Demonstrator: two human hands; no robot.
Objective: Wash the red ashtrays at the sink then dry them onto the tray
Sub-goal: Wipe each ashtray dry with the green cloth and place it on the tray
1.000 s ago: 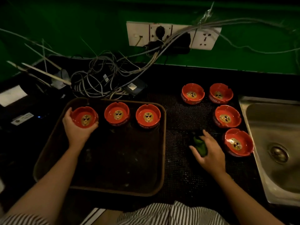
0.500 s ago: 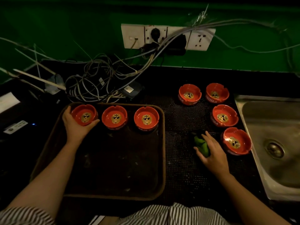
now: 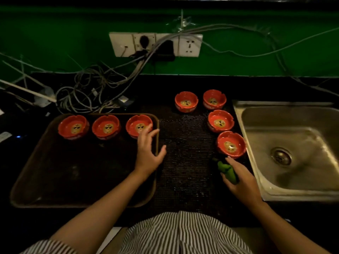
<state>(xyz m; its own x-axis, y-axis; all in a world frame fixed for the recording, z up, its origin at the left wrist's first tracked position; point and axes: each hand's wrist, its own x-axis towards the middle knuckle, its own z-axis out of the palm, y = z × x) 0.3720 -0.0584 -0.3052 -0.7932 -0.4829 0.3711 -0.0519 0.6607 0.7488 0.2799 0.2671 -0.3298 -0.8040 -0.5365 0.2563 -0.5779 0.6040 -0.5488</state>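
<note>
Three red ashtrays stand in a row along the far edge of the brown tray [image 3: 55, 180]: the left ashtray [image 3: 73, 127], the middle ashtray [image 3: 106, 127] and the right ashtray [image 3: 137, 125], each upright with a printed emblem in its bowl. The left hand [image 3: 147, 153] hovers over the tray's right rim, just near the right ashtray, its grip spread with fingers straight and apart, holding nothing. Four more red ashtrays sit on the dark textured surface [image 3: 183, 171] between the tray and the steel sink [image 3: 293, 153]: two side by side at the far end [image 3: 186, 101] [image 3: 214, 99], one nearer [image 3: 220, 121], and the nearest [image 3: 231, 144] just beside the sink's left rim. The right hand [image 3: 240, 178] lies near that nearest ashtray, its grip curled round a green cloth [image 3: 227, 171] (crumpled, partly hidden under the fingers); one fingertip reaches almost to the ashtray's near wall, though contact cannot be told. A tangle of grey cables [image 3: 88, 92] lies on the far left of the surface below a white socket panel [image 3: 156, 44] on the green wall.
</note>
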